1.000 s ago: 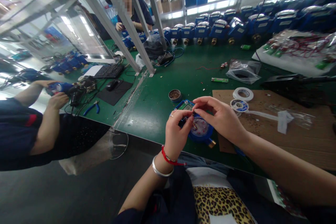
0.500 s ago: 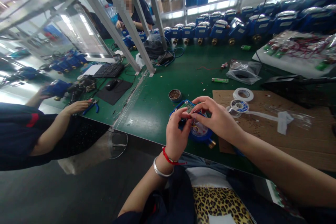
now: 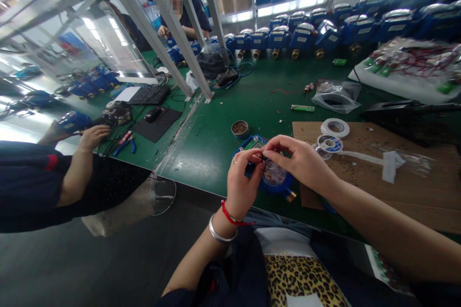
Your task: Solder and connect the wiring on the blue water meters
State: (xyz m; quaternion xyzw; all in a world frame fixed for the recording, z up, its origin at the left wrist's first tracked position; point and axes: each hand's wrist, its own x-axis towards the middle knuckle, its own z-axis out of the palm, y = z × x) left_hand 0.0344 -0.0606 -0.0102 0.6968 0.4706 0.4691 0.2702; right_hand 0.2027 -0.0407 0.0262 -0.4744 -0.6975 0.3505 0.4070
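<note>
A blue water meter [image 3: 283, 183] with a clear round cover and a brass fitting lies at the bench's front edge, its case open on a green circuit board [image 3: 255, 143]. Above it my left hand [image 3: 243, 177] is closed in a pinch, thumb against fingers. My right hand [image 3: 298, 158] pinches from the other side, and the two sets of fingertips meet. Thin wires seem to be between them, dark and partly hidden by the fingers. Inside the meter, a bit of yellow wire shows below the left fingertips.
A small round tin [image 3: 240, 128] stands behind the meter. On cardboard [image 3: 360, 196] to the right are a tape roll [image 3: 334, 127] and a solder spool [image 3: 329, 145]. A green battery [image 3: 302, 108] lies behind. Several blue meters line the back. At left, a co-worker's hand [image 3: 94, 137] is near blue-handled pliers [image 3: 126, 145].
My right fingers have curled in closer to the left fingertips; the meter stays in place. The co-worker's hand has drawn back from the pliers, which lie on the bench.
</note>
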